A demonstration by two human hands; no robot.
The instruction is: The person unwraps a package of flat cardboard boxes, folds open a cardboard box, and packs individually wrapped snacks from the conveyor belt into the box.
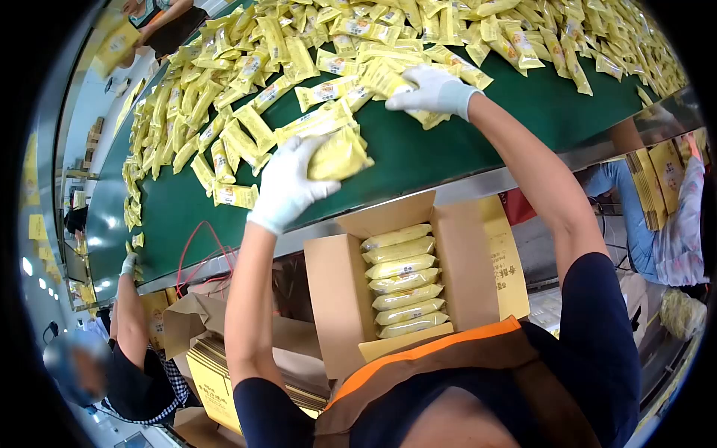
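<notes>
My left hand, in a white glove, is closed round yellow wrapped packets just over the near part of the green belt. Further up and to the right, my right hand, gloved too, has its fingers and thumb on a yellow packet at the near edge of the pile. Below the belt, in front of my body, stands an open cardboard box. Inside it, several yellow packets lie stacked in one row.
A large heap of yellow packets covers the belt's far side. A metal rail runs along the near edge. Folded yellow cartons stand at lower left. A co-worker reaches to the belt there; another person is at right.
</notes>
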